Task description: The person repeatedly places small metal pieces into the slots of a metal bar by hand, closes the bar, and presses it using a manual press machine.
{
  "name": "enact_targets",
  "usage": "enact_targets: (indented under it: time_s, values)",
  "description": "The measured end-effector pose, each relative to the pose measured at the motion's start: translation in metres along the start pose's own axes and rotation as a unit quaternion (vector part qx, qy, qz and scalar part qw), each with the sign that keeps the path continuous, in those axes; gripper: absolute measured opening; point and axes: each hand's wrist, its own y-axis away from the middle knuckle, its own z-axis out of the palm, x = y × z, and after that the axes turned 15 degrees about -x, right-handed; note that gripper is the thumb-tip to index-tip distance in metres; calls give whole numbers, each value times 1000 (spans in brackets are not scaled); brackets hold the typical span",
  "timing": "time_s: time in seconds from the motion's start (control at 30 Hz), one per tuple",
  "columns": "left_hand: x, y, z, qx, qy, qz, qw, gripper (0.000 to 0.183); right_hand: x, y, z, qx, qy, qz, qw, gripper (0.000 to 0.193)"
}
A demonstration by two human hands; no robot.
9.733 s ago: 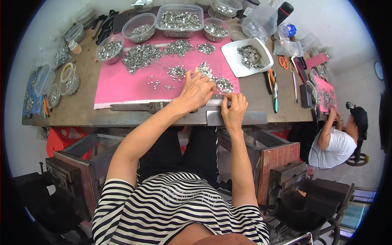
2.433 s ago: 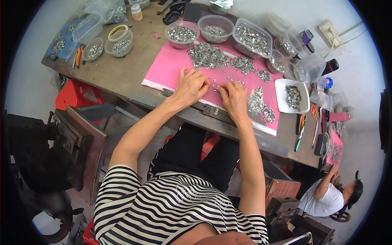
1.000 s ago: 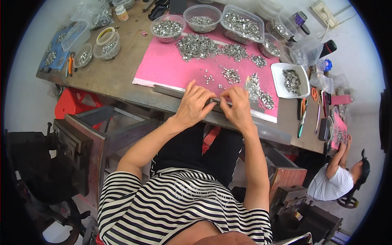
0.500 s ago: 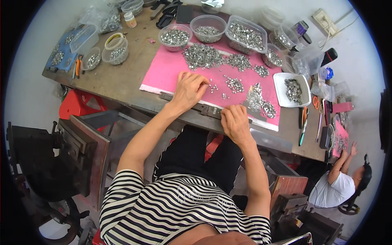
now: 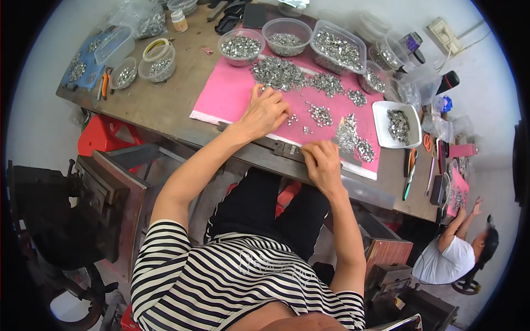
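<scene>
My left hand [image 5: 265, 115] is over the pink mat [image 5: 212, 99], its fingers bent and apart. The fingertips reach the near left edge of a large pile of small silvery metal parts [image 5: 279, 74]; no part shows in them. My right hand [image 5: 323, 164] is at the bench's front edge, closed, with its fingertips pressed down at the right part of a narrow metal fixture [image 5: 288, 150]. What those fingers pinch, if anything, is hidden. Between the hands and the big pile lie a few loose bits [image 5: 292, 119] and a smaller heap [image 5: 319, 115].
Tubs of metal parts [image 5: 286, 52] line the mat's far side. A white tray [image 5: 381, 124] stands right of it, near orange-handled and green-handled tools [image 5: 409, 174]. More tubs [image 5: 149, 74] and pliers [image 5: 105, 85] lie left. A co-worker [image 5: 447, 259] sits far right.
My left hand has shifted slightly right, and its fingers have spread and stretched toward the big pile. The right hand stays at the metal fixture. The whole view has moved slightly.
</scene>
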Motion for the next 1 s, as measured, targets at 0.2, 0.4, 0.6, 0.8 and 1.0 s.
enact_targets:
  time_s: [0.2, 0.4, 0.6, 0.8, 1.0]
  values:
    - [-4, 4, 5, 22, 17, -24, 999, 7, 22, -52, 14, 32, 49, 47, 997, 10]
    - [10, 4, 2, 20, -26, -29, 999, 6, 33, -62, 32, 18, 105, 78, 991, 10]
    - [56, 24, 0, 4, 52, 1, 999, 7, 27, -37, 8, 28, 32, 86, 995, 7]
    - [79, 33, 15, 15, 89, 28, 995, 10, 9, 12, -5, 31, -87, 112, 989, 11]
    - [81, 35, 20, 14, 89, 37, 995, 11, 1, 18, 5, 32, -14, 63, 997, 16]
